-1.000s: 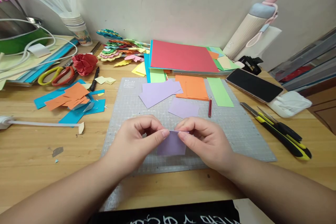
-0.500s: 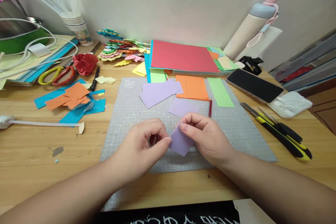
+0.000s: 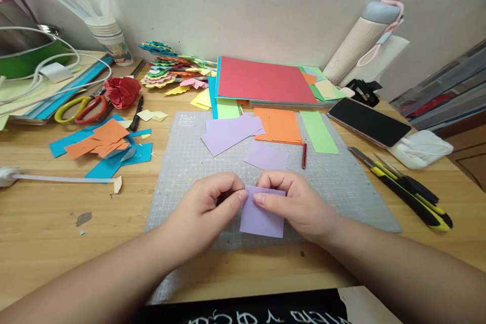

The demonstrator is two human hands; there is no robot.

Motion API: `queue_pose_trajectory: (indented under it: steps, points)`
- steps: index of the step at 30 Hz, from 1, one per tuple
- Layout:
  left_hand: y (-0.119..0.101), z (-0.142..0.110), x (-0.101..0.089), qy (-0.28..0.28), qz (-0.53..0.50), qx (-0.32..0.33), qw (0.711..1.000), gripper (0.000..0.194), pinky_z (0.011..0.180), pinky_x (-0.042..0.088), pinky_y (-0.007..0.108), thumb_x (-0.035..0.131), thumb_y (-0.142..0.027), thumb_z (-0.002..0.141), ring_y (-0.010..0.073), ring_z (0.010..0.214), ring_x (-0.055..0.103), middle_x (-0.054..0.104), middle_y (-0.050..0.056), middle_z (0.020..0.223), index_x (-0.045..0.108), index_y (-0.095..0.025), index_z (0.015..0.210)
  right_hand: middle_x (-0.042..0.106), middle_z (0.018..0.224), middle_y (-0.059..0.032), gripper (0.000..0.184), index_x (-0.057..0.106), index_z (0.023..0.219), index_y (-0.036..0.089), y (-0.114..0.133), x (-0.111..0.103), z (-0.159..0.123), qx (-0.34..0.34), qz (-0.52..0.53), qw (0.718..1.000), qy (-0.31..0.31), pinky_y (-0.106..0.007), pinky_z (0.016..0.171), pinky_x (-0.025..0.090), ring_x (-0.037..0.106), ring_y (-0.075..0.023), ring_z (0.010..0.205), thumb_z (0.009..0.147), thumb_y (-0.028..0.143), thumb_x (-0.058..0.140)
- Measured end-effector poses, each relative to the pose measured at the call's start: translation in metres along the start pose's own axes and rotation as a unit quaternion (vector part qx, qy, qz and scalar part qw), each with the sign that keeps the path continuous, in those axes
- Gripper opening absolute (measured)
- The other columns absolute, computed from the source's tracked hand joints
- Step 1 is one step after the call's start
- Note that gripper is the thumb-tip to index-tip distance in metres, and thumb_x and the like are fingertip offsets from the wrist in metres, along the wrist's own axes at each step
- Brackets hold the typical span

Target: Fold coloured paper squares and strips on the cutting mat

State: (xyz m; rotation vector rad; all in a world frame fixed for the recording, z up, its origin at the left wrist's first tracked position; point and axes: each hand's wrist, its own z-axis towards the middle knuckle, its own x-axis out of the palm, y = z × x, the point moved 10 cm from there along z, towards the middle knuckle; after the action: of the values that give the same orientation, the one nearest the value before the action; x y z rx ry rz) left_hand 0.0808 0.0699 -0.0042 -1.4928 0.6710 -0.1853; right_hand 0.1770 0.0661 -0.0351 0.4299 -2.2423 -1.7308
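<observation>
A small square of purple paper (image 3: 262, 218) is held between both hands, above the near part of the grey cutting mat (image 3: 182, 162). My left hand (image 3: 214, 202) pinches its upper left corner between thumb and finger. With the thumb flat on its face and the fingers behind, my right hand (image 3: 294, 200) grips the upper right part. Just beyond lies another piece of purple paper (image 3: 266, 155), and farther back larger purple pieces (image 3: 230, 134) overlap. Orange paper pieces (image 3: 283, 125) and a green strip (image 3: 319, 132) rest along the mat's far edge.
A dark red stick (image 3: 304, 156) lies on the mat. To the right are a yellow-and-black utility knife (image 3: 406, 192) and a phone (image 3: 368, 121). Scissors (image 3: 81, 109) and orange and blue scraps (image 3: 100, 139) lie left. Red sheets (image 3: 266, 81) and a tilted bottle (image 3: 359, 40) stand behind.
The purple square has turned from a tilted, corner-down position to nearly level, with its face toward me. My right hand has shifted slightly down, its thumb now across the paper.
</observation>
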Motion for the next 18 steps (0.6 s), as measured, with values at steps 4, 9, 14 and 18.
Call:
queue_pose_trajectory:
  steps: [4,9,14,18]
  points:
    - [-0.002,-0.001,-0.001,-0.002,0.008,0.015,1.000,0.024,0.055,0.035,0.021,0.045,-0.028,0.090,0.0097,0.060,0.040,0.043,-0.004,0.063,0.051,-0.017,0.069,0.043,0.060,0.0046,0.025,0.049,0.066,0.018,0.004,0.002,0.000,-0.018,-0.011,1.000,0.007,-0.021,0.047,0.029,0.037,-0.0080,0.054,0.078,0.036,0.062]
    - [-0.005,-0.002,0.002,0.007,0.033,0.035,0.999,0.022,0.056,0.036,0.021,0.045,-0.028,0.091,0.0096,0.061,0.043,0.046,-0.004,0.065,0.053,-0.018,0.073,0.045,0.063,0.0038,0.021,0.053,0.069,0.018,0.014,0.002,-0.002,-0.061,-0.043,0.997,0.000,-0.021,0.048,0.030,0.038,-0.0083,0.056,0.082,0.034,0.058]
    - [-0.011,-0.004,0.002,0.001,0.088,0.073,0.993,0.019,0.059,0.037,0.021,0.044,-0.022,0.091,0.0091,0.064,0.046,0.050,-0.004,0.068,0.053,-0.018,0.075,0.047,0.063,0.0032,0.020,0.054,0.068,0.018,0.019,0.000,-0.004,-0.086,-0.087,0.992,-0.016,-0.021,0.049,0.032,0.040,-0.0087,0.056,0.083,0.031,0.058]
    - [-0.011,-0.004,0.003,0.005,0.096,0.077,0.992,0.020,0.060,0.038,0.021,0.043,-0.022,0.092,0.0093,0.065,0.048,0.051,-0.003,0.070,0.054,-0.018,0.076,0.048,0.063,0.0033,0.019,0.055,0.068,0.018,0.021,0.000,-0.004,-0.094,-0.098,0.991,-0.017,-0.021,0.051,0.034,0.041,-0.0086,0.057,0.083,0.029,0.058]
